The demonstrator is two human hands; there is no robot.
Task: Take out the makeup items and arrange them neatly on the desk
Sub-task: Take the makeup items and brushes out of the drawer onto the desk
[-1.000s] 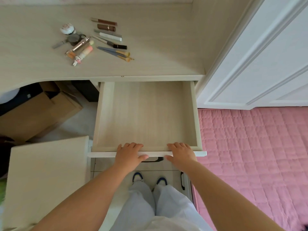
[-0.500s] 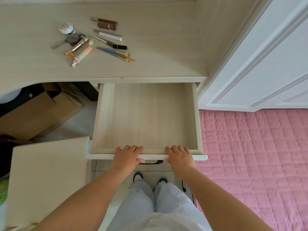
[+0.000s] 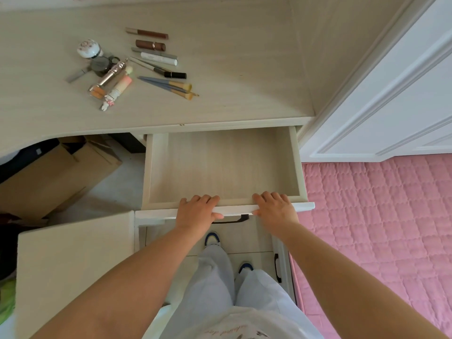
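Desk [image 3: 244,69]: pale wood-grain top, seen across the far half of the view.

Drawer [image 3: 222,165]: pulled out from under the desk's near edge, right of centre; only its bare wooden bottom is shown. A dark handle [image 3: 232,219] is seen under the white front panel.

Pink quilted cover [image 3: 381,228]: found at the right, near side. White panelled door [image 3: 391,94]: found at the far right.

Cardboard box [image 3: 49,177]: lodged under the desk at the left.

Left hand [image 3: 197,212]: laid over the drawer's front edge, fingers curled over the rim into the drawer, thumb against the front panel. Right hand [image 3: 275,209]: placed likewise, just right of the handle, well apart from the left.

Makeup items [image 3: 137,64]: laid on the desk's far left part. Tubes and pencils are set roughly parallel at the right of the group; blue-handled brushes [image 3: 168,85] lie nearest. A round white compact [image 3: 88,48], a dark round case [image 3: 100,64] and slanted tubes are gathered at the left, touching one another.
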